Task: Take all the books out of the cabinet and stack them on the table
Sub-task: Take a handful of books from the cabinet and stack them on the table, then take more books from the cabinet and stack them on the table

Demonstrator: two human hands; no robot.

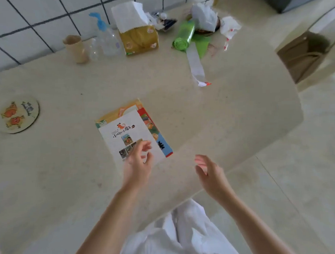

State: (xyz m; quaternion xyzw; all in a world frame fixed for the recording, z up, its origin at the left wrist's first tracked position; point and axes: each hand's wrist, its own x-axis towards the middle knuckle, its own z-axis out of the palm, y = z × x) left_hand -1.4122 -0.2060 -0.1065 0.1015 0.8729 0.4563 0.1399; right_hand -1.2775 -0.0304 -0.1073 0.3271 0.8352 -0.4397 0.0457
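Nearest you: white clothing [185, 238] at the bottom edge, both bare forearms reaching up from it. Your left hand [138, 162] hovers over the near edge of the book stack [132, 132], fingers loosely curled, grip released and holding nothing; whether a fingertip touches the cover you cannot tell through the blur. Your right hand [208, 173] hangs over the bench [59, 159] edge, near the stack's right side but apart from it, fingers relaxed, grip released. The stack lies flat at mid-bench: a white-covered book [125, 136] with an orange dog drawing on top, slightly askew, colourful covers showing beneath along its far and right edges. To the left, well apart: a round coaster [20, 115] with orange figures. Further back: a long paper strip [196, 65], a green roll [184, 36], a yellow tissue pack [139, 38], a clear spray bottle [106, 37] with blue head, a beige cup [75, 48], crumpled white paper [206, 17]. Behind these, the tiled wall [35, 21].
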